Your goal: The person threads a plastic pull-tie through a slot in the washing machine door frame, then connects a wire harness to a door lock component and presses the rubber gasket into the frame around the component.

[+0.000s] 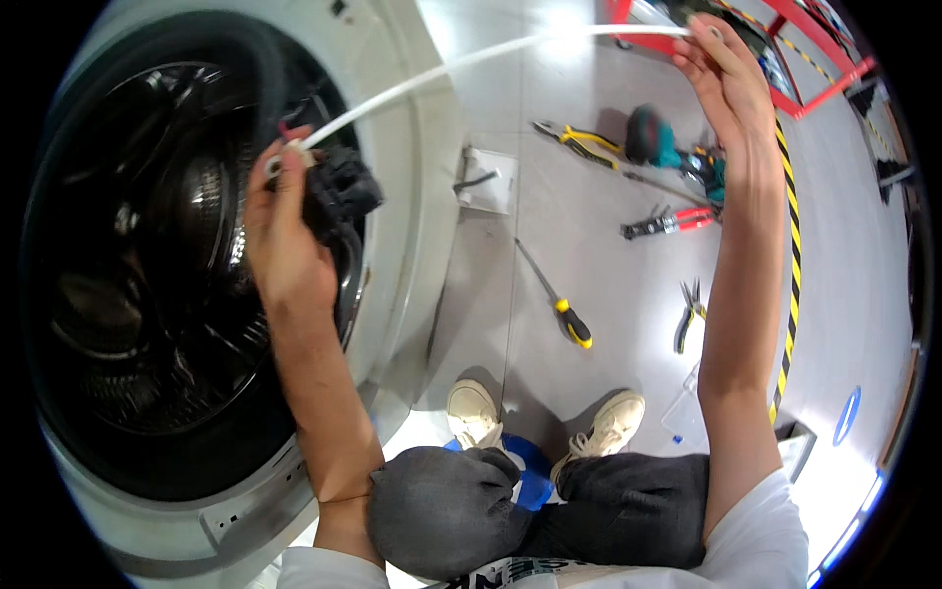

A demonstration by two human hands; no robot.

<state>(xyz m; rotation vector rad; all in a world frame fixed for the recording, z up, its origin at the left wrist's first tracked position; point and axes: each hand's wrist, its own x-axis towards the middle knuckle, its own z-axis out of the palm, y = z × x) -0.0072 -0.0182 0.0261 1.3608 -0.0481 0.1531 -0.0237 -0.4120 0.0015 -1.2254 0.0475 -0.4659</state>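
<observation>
A long white cable tie (481, 61) is stretched in a shallow arc between my two hands. My left hand (285, 221) is closed on its near end, in front of the washing machine's round opening. Beside those fingers are a black bundled part (343, 187) and a bit of reddish wire; how the tie sits around them cannot be made out. Raised at the upper right, my right hand (726, 83) pinches the tie's far end between thumb and fingers.
The washing machine (417, 196) with its dark drum fills the left. On the floor lie yellow-black pliers (579, 137), a teal power tool (667, 147), a red-handled tool (677, 223), a screwdriver (564, 304) and needle-nose pliers (690, 314). A red cart (824, 83) stands upper right.
</observation>
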